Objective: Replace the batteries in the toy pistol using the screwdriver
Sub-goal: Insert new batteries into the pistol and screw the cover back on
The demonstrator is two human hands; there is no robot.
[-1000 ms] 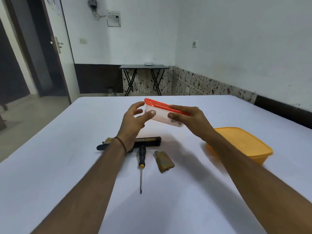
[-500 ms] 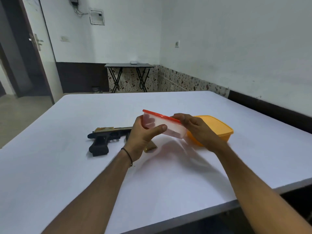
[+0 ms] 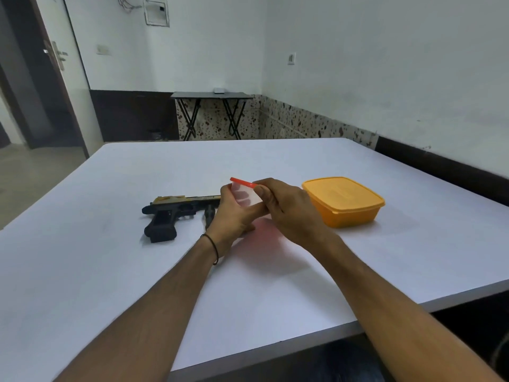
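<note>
A small clear plastic box with a red lid (image 3: 245, 193) is held just above the white table (image 3: 110, 271) by both hands. My left hand (image 3: 234, 216) grips its near left side and my right hand (image 3: 286, 210) covers its right end, thumb on the lid's edge. What is inside the box cannot be made out. The black and gold toy pistol (image 3: 170, 213) lies on its side to the left of my hands. Only the black handle of the screwdriver (image 3: 208, 216) shows beside my left hand; its shaft is hidden under my wrist.
An orange lidded container (image 3: 344, 201) stands on the table right of my hands. The table's near edge runs diagonally below my right forearm. A small folding table (image 3: 212, 111) stands against the far wall, with a doorway at the left.
The box has come lower and closer to the table, and my right hand has closed further over its right end. The camera view has shifted, so the pistol and orange container sit differently in frame.
</note>
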